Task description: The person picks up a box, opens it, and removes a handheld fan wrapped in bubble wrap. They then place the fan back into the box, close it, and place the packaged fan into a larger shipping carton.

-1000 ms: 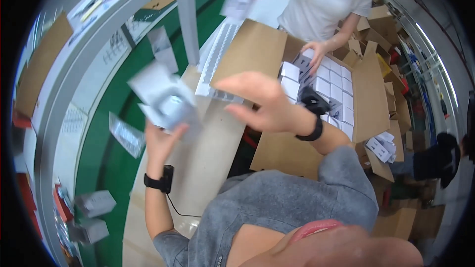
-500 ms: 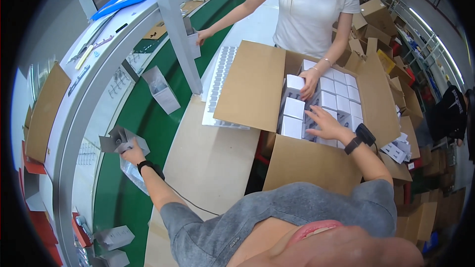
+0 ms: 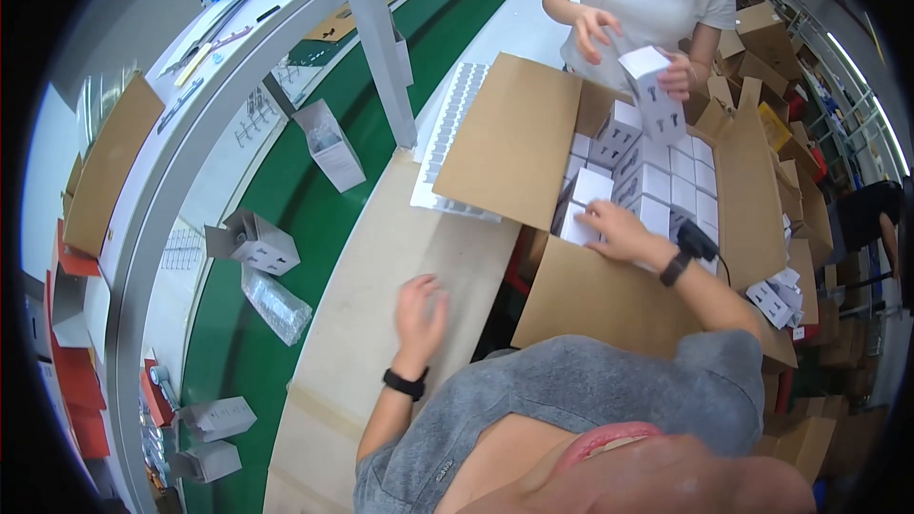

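My left hand [image 3: 420, 322] is raised over the tan tabletop, empty, its fingers loosely bent and a little blurred. Inside the big open cardboard carton [image 3: 509, 138], my right hand [image 3: 624, 231] has thumb and fingers on the top of a small white box [image 3: 574, 227] at the near left corner. Another white box [image 3: 592, 185] sits just beyond it. Several more white boxes [image 3: 682, 164] stand in rows in the carton. Across from me a person in a white shirt holds a white box [image 3: 651, 95] tilted above it; that person's other hand is free, fingers spread.
On the green conveyor belt [image 3: 286, 148] to my left are an open box with flaps up [image 3: 257, 240], a bubble-wrapped packet [image 3: 276, 305] and other boxes. A grey metal post [image 3: 373, 38] stands at its edge. A white tray [image 3: 447, 148] lies beside the carton.
My left hand has let go of the open box on the belt and swung right over the table. My right hand has closed onto a corner box. The other person has brought up a white box.
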A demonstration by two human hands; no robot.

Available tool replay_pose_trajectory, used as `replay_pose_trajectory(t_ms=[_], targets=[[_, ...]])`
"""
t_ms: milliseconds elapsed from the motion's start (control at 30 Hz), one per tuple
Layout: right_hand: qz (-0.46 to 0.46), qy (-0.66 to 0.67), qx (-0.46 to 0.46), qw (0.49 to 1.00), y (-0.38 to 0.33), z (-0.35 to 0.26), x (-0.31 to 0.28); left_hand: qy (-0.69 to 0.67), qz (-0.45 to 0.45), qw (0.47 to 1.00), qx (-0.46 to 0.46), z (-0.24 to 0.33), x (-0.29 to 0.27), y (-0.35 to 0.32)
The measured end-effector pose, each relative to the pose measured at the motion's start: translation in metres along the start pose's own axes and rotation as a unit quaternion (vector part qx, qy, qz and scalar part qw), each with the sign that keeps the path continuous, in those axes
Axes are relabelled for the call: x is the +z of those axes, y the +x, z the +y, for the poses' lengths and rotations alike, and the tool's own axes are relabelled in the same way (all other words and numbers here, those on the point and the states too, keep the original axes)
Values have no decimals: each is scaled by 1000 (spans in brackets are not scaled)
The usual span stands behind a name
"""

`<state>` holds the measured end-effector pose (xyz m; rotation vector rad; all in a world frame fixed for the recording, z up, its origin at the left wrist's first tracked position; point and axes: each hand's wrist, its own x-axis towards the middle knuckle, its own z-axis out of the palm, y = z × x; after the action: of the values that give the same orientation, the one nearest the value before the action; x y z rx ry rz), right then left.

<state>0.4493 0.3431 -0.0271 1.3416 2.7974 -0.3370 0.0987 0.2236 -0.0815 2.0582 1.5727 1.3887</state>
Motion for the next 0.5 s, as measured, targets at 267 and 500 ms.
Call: replay_pose_trajectory(t_ms=[267,500], targets=[[-132,4,60,989,28,7,-3,-106,-78,983,126,96,14,3],[5,-14,-46,999,28,7,6,-77,-51,990,103,96,6,-14]])
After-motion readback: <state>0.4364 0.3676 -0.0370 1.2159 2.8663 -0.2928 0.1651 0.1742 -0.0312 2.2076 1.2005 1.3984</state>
